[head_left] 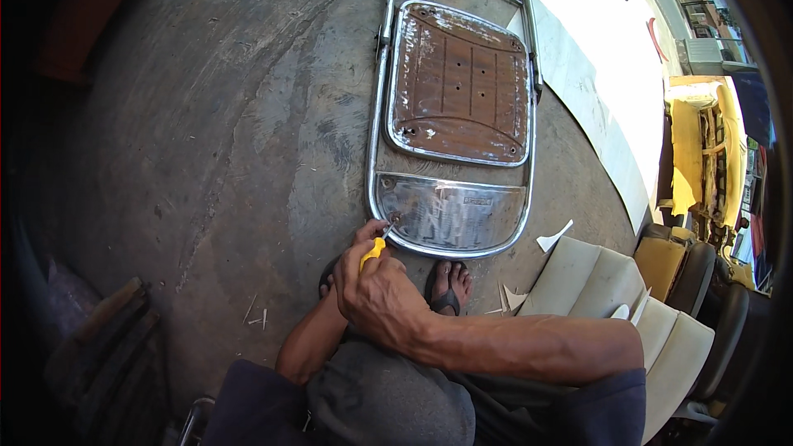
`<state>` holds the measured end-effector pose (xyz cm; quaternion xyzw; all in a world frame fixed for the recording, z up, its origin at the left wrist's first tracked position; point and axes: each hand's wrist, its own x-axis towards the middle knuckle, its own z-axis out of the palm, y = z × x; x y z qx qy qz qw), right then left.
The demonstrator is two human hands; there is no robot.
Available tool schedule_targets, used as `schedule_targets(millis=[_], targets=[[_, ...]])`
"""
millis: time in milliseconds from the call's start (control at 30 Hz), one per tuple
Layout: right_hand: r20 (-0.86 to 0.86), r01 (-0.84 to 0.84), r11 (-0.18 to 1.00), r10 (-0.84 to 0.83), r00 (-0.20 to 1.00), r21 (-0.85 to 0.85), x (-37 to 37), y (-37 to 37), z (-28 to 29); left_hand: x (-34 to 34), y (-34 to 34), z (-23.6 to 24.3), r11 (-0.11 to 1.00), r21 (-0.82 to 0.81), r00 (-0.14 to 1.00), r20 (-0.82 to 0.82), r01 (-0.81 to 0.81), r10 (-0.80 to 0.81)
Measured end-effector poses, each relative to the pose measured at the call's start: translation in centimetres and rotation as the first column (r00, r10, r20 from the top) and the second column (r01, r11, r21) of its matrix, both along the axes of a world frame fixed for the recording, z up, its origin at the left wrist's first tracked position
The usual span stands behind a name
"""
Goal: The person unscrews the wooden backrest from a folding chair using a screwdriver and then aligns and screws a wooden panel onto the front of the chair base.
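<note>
- The right grip [382, 296] is closing around a yellow-handled screwdriver [372, 254]; the handle is showing beyond the curled fingers.
- The left grip [368, 232] is lying just beyond it, partly hidden; its fingers are resting near the tool's shaft, and whether they are pinching anything cannot be told.
- The screwdriver is slanting away from the person and to the right, its tip pointing at the near left corner of a polished metal panel [453, 213]; contact at the tip is too small to confirm.
- This panel is forming the near end of a folding chair [457, 128], which is lying flat on the concrete floor [231, 132], ahead of both grips and mostly to their right.
- The chair's long axis is running away from the person; the left grip's fingers are sitting nearer the corner than the right grip.
- Farther out, a rusty brown seat panel [462, 87] is lying within the tubular frame.
</note>
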<state>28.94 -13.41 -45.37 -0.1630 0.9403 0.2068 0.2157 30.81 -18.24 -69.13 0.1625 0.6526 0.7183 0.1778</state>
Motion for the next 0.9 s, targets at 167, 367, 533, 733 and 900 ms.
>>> schedule_targets(millis=[167, 367, 533, 733, 900], targets=[[0.139, 0.371, 0.911, -0.35, 0.926, -0.179, -2.3, 2.0, 3.0, -2.8, -0.2, 10.8, 0.977, 0.02, 0.926, 0.316, 0.212, -0.208], [0.03, -0.129, 0.991, 0.128, 0.991, 0.024, -1.7, 1.2, 2.1, -6.3, -0.1, 19.3, 0.986, -0.132, 0.911, 0.411, 0.105, -0.042], [0.11, -0.004, 0.999, -0.001, 0.994, 0.049, -3.1, -0.4, 5.6, -7.0, -1.2, 20.8, 0.98, -0.177, 0.903, 0.43, 0.095, -0.01], [0.315, 0.137, 0.93, -0.251, 0.915, 0.341, -3.4, -2.6, -1.2, -6.8, 1.0, 25.2, 0.937, -0.348, 0.909, 0.403, 0.045, 0.106], [-0.01, -0.264, 0.955, 0.265, 0.964, -0.136, -4.7, 1.3, 4.4, -5.9, 4.3, 27.9, 0.209, -0.954, 0.913, -0.119, -0.214, 0.39]])
